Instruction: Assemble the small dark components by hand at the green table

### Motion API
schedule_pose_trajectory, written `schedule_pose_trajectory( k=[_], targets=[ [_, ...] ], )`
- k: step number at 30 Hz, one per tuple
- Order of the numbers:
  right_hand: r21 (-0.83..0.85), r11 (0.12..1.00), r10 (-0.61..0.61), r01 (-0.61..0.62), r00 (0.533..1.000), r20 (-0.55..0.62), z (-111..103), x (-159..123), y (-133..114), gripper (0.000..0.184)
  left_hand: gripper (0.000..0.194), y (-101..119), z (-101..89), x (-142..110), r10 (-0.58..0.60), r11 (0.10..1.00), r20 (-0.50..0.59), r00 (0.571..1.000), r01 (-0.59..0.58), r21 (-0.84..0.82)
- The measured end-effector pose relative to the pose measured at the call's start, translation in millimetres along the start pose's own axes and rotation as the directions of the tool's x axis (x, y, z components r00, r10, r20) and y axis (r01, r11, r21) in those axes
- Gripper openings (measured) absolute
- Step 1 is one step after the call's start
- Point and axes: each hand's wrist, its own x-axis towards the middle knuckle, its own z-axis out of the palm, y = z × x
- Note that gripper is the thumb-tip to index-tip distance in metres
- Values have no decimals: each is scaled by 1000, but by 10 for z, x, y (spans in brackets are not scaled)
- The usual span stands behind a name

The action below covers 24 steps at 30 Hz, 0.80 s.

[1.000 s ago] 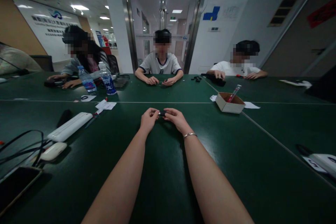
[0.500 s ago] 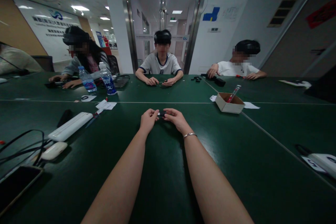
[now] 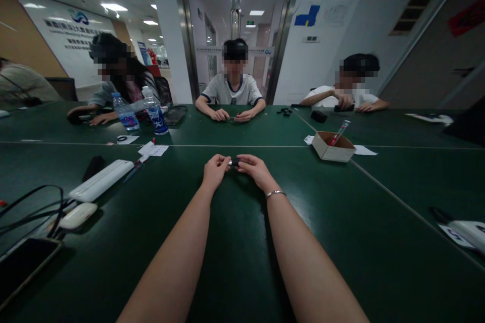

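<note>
Hands have barely shifted over the last second: both keep the same pinch on the small black part with a pale metallic end [image 3: 234, 162], which sits off the dark green desk [image 3: 235, 262] right between the two sets of fingertips. The left hand [image 3: 214, 171] is curled, thumb and forefinger closed on the part's left end; the right hand [image 3: 256, 170], a thin silver bangle [image 3: 275, 193] at its wrist, grips the other end in the same way. What has moved is the view, which has tipped a touch upward, so everything sits slightly lower than a moment ago. My reading is that the fiddling with this one piece goes on unbroken, with nothing set down or picked up.

Well off to the left of the left hand lie a long white plastic bar [image 3: 101, 180], a white oval mouse-like device [image 3: 78, 215] and a tangle of black cables [image 3: 30, 207]. Beyond and to the right of the right hand stands an open brown cardboard box [image 3: 333, 147] with a red-tipped tube leaning in it. Across the desk, the person in white on the far right has drawn a hand in close to the chest, while the one straight ahead keeps both hands together.
</note>
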Motion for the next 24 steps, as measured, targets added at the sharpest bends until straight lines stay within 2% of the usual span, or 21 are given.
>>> schedule_pose_trajectory(
  k=[5,10,17,19,24],
  targets=[
    [0,1000,20,-20,999,-25,11,5,-1,25,27,-18,8,1,-13,1000,1,1000,13,-19],
    [-13,1000,25,-25,999,-26,17,-2,-17,24,20,-20,-13,-7,65,998,4,998,-65,8],
    [10,999,34,-34,998,-47,32,-9,-44,18,19,39,-22,-15,123,991,67,990,-118,-65],
    [8,999,38,-37,998,-48,33,-8,-45,18,23,44,-18,-5,92,993,61,994,-86,-83],
    [-20,999,37,-38,998,-53,28,-5,-37,20,28,47,-2,4,-81,995,13,997,81,-54]
  ],
)
